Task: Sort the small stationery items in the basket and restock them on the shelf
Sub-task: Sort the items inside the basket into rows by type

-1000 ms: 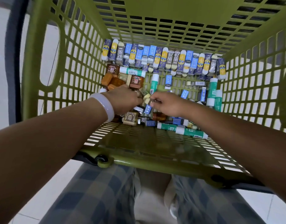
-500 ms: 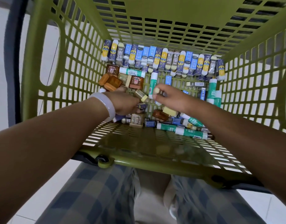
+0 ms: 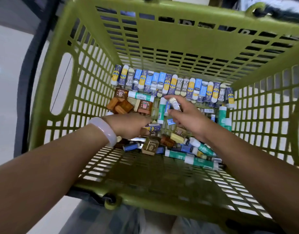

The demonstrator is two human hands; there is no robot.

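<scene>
Sorting inside the basket (image 3: 94, 68): right hand (image 3: 189, 119) pinches a small eraser (image 3: 174, 103) at frame centre, apparently bound for the sorted row (image 3: 172, 84) above; left hand (image 3: 130, 125) grips a blue box (image 3: 153, 128) among the loose pile (image 3: 179, 146), lower centre.

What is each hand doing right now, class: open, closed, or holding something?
Left hand: grip closed on a small dark blue box.
Right hand: grip pinching a small pale eraser above the basket floor.
</scene>
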